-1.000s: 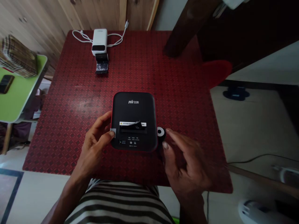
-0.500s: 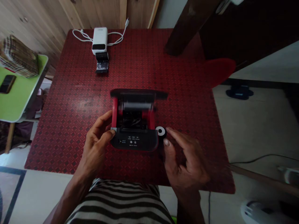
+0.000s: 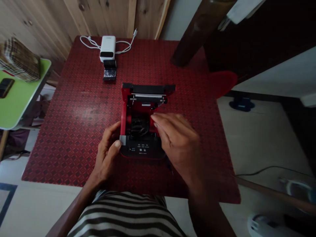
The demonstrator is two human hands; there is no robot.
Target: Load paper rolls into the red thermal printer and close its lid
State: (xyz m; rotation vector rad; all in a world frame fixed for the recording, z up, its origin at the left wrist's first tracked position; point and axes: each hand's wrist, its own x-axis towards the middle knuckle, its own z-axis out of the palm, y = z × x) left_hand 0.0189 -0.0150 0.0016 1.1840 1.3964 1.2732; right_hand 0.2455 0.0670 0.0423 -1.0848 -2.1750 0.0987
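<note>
A small red and black label printer [image 3: 144, 146] lies on the table before me with its lid [image 3: 150, 89] raised. Its inner bay [image 3: 139, 126] is open to view and holds dark, shiny material. My left hand [image 3: 108, 149] grips the printer's left side, thumb on the grey corner and fingers along the outer wall. Over the right side of the bay, my right hand [image 3: 176, 135] has thumb and index finger pinched at the red inner wall. Whatever lies between those fingertips is hidden.
A white power bank [image 3: 108, 46] with a white cable [image 3: 124, 46] sits at the far left of the red patterned table [image 3: 74, 144]. In front of it lies a black curled strip [image 3: 110, 70]. A dark post [image 3: 190, 42] stands at the back right.
My right hand has moved from beside the printer up and left into its bay. The lid's blur has gone, and it stands raised. The black-and-white roll at the right no longer shows.
</note>
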